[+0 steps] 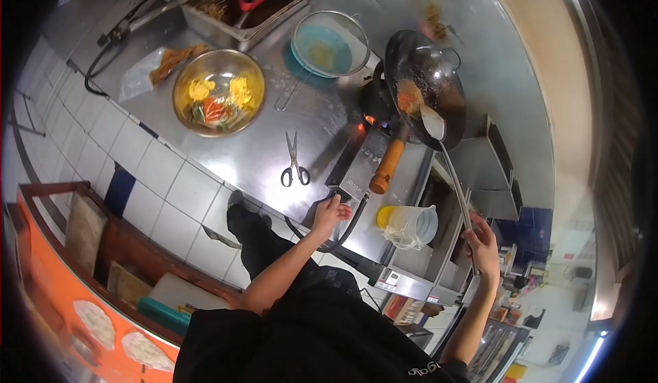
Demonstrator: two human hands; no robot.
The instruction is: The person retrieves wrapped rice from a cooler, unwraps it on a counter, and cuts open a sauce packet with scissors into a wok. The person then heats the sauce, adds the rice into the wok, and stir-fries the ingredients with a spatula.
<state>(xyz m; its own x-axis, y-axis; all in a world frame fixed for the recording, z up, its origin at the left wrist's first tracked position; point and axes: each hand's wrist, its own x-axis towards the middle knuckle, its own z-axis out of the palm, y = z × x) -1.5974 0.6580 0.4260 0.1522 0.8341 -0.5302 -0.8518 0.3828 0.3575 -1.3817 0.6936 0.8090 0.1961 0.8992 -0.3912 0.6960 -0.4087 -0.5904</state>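
My right hand (483, 243) is closed around the long metal handle of a wok ladle (433, 122), whose bowl rests inside a dark wok (435, 75). Reddish paste (409, 98) lies in the wok beside the ladle's bowl. The wok is tilted on a gas burner (349, 167), where a small orange flame shows, and its wooden handle (388, 167) points towards me. At the front end of the burner is my left hand (332, 215), its fingers loosely stretched out and thumb apart. Whether it touches the control there is hard to see.
Scissors (293, 160) lie on the steel counter (264, 143). Further left stands a metal bowl (185, 119) of yellow and red ingredients. A strainer (356, 23) sits over a blue bowl. Near my right hand stands a plastic jug (423, 224); a black hose (358, 229) curves by my left.
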